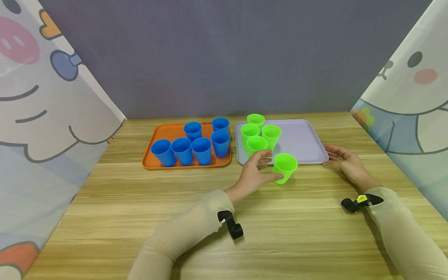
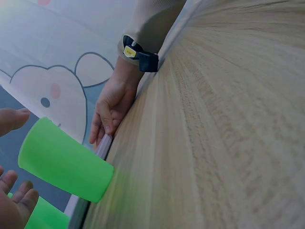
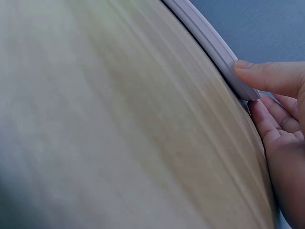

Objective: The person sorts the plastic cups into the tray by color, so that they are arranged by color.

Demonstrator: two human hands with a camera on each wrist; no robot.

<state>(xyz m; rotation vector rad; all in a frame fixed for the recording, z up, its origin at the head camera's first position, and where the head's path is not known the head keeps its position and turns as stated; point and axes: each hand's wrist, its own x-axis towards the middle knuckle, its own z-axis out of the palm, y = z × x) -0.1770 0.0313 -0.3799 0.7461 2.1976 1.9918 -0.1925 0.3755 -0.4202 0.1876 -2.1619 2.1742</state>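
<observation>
A green cup [image 1: 285,168] stands on the table just in front of the lilac tray [image 1: 297,142]. Beside it, my left hand [image 1: 254,175] has thumb and fingers spread; in the left wrist view, a gap shows between them and the cup [image 2: 64,160]. Several more green cups [image 1: 250,134] stand on the tray's left part. My right hand [image 1: 346,163] is at the tray's front right corner. There the thumb rests on the rim [image 3: 214,47] and fingertips lie beneath it, pinching the corner.
To the left, an orange tray [image 1: 148,153] holds several blue cups [image 1: 201,151]. Both trays are near the grey back panel [image 1: 224,58]. Printed cartoon sheets [image 1: 416,97] hang at either side of the wooden table [image 1: 297,233].
</observation>
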